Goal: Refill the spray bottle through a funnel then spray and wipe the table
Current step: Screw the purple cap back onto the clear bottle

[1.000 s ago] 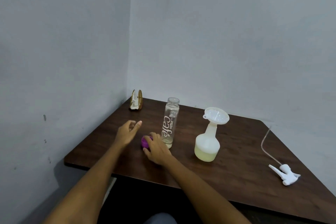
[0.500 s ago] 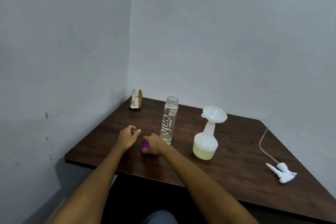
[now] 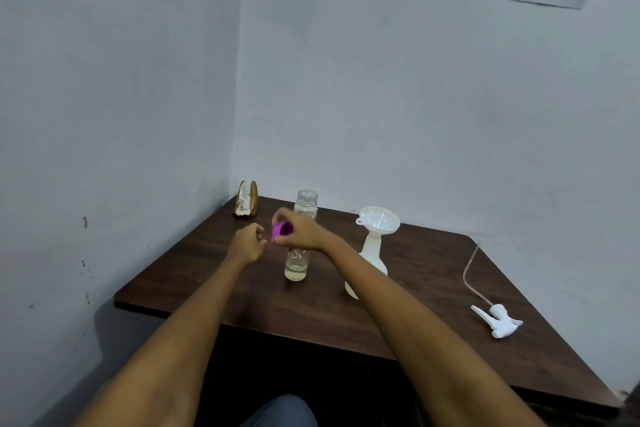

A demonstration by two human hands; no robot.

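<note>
Cap (image 3: 283, 229), purple, pinched in R hand (image 3: 302, 231), mouth toward camera; L hand (image 3: 246, 242) loosely curled, empty.

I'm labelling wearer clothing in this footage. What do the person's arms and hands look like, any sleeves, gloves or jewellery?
Both forearms are bare up to the frame edge, with no sleeves in view. The left hand and right hand wear no gloves, and no rings, watch or bracelets are visible.
</note>
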